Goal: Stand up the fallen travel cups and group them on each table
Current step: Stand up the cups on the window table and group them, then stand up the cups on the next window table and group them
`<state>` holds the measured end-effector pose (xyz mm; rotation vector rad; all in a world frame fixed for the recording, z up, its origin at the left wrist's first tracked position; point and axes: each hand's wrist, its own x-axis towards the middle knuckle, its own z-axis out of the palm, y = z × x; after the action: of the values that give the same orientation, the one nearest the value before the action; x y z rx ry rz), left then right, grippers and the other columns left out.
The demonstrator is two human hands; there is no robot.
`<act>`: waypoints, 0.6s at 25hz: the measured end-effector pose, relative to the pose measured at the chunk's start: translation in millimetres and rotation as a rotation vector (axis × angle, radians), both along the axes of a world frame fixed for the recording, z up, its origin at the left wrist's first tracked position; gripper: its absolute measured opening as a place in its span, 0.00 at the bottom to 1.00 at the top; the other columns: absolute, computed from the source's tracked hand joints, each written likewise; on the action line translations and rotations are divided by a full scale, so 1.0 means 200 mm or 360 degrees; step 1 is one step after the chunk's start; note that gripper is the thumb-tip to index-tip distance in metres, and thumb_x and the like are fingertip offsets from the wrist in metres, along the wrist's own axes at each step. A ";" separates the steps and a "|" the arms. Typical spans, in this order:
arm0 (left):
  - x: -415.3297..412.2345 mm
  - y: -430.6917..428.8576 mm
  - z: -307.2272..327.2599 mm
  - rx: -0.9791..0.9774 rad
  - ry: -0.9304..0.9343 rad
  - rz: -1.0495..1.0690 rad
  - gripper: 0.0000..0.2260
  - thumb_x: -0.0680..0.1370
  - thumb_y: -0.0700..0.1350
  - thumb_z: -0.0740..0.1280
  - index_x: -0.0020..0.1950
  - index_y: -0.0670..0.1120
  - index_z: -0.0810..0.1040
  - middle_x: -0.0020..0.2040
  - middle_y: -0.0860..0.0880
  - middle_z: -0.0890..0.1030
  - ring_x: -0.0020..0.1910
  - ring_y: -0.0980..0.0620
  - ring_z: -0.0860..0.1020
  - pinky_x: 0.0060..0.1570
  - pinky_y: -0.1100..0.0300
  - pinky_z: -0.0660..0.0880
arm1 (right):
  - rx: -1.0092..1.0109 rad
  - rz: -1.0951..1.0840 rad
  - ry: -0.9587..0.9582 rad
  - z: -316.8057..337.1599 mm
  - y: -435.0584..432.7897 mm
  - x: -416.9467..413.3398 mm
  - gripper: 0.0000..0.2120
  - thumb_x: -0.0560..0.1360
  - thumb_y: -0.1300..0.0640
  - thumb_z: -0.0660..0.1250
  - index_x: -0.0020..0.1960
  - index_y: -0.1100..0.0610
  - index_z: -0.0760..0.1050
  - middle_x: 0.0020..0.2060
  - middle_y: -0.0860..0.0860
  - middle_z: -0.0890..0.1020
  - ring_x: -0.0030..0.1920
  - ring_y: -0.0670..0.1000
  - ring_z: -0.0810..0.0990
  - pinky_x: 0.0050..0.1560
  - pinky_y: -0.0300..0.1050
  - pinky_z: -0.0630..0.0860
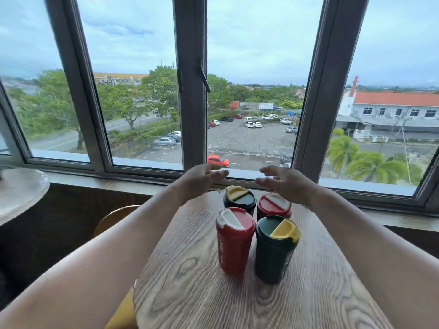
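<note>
Several travel cups stand upright in a tight cluster on a round wooden table (190, 281). Nearest me are a red cup with a white lid flap (234, 243) and a dark green cup with a yellow flap (274, 251). Behind them stand a second dark green cup (240, 201) and a second red cup (273, 206). My left hand (202, 178) and my right hand (285, 180) hover above and just beyond the far pair, fingers spread, palms facing each other, touching no cup.
A window sill and large window (190, 91) run right behind the table. Another round table (19, 191) shows at the far left edge. A wooden chair back (114, 217) sits left of the table, and a yellow seat (123, 312) lies below its near edge.
</note>
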<state>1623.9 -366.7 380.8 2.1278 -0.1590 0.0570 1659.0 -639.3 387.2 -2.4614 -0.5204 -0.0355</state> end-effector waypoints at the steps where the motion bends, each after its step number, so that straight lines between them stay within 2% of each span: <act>1: -0.04 0.05 0.02 -0.0018 -0.0058 0.0047 0.23 0.81 0.59 0.67 0.72 0.50 0.76 0.62 0.49 0.81 0.56 0.55 0.80 0.51 0.60 0.74 | -0.0033 0.0046 -0.0048 0.03 0.06 -0.01 0.34 0.75 0.33 0.66 0.75 0.49 0.71 0.72 0.52 0.76 0.70 0.56 0.75 0.70 0.56 0.72; 3: -0.14 0.20 0.06 -0.0025 -0.0133 0.0159 0.23 0.80 0.60 0.68 0.71 0.50 0.77 0.64 0.48 0.82 0.62 0.50 0.79 0.55 0.56 0.74 | -0.0085 0.0172 -0.0134 0.09 0.23 -0.03 0.35 0.74 0.32 0.67 0.75 0.49 0.71 0.73 0.52 0.76 0.71 0.55 0.75 0.66 0.49 0.71; 6: -0.30 0.49 0.07 0.0011 -0.0186 0.0292 0.26 0.78 0.63 0.68 0.72 0.51 0.78 0.66 0.49 0.82 0.64 0.49 0.79 0.60 0.53 0.75 | -0.0069 0.0339 -0.0179 0.14 0.54 -0.10 0.32 0.76 0.37 0.69 0.75 0.50 0.71 0.73 0.51 0.76 0.71 0.53 0.75 0.61 0.43 0.67; 10: -0.56 0.99 0.06 0.0042 -0.0224 0.0494 0.31 0.74 0.68 0.67 0.71 0.52 0.78 0.67 0.49 0.82 0.64 0.50 0.79 0.67 0.49 0.75 | -0.0009 0.0475 -0.0217 0.15 1.11 -0.20 0.32 0.73 0.36 0.71 0.72 0.49 0.74 0.68 0.53 0.81 0.67 0.54 0.79 0.64 0.48 0.73; 12: -0.69 1.24 0.04 0.0042 -0.0225 0.0570 0.29 0.74 0.68 0.68 0.69 0.52 0.79 0.64 0.50 0.83 0.62 0.51 0.80 0.67 0.48 0.75 | 0.0035 0.0553 -0.0184 0.12 1.41 -0.27 0.32 0.72 0.34 0.71 0.72 0.48 0.75 0.68 0.51 0.80 0.67 0.53 0.79 0.68 0.51 0.74; 15: -0.90 1.68 -0.01 0.0043 -0.0236 0.0717 0.24 0.74 0.66 0.68 0.64 0.55 0.81 0.59 0.53 0.84 0.60 0.52 0.81 0.64 0.48 0.77 | 0.0064 0.0665 -0.0180 0.09 1.95 -0.40 0.37 0.68 0.31 0.70 0.72 0.49 0.75 0.68 0.51 0.80 0.67 0.54 0.79 0.67 0.51 0.74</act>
<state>1443.2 -31.1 378.2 2.1483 0.2366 0.4791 1578.5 -249.6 404.5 -2.2739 -1.0617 -0.0147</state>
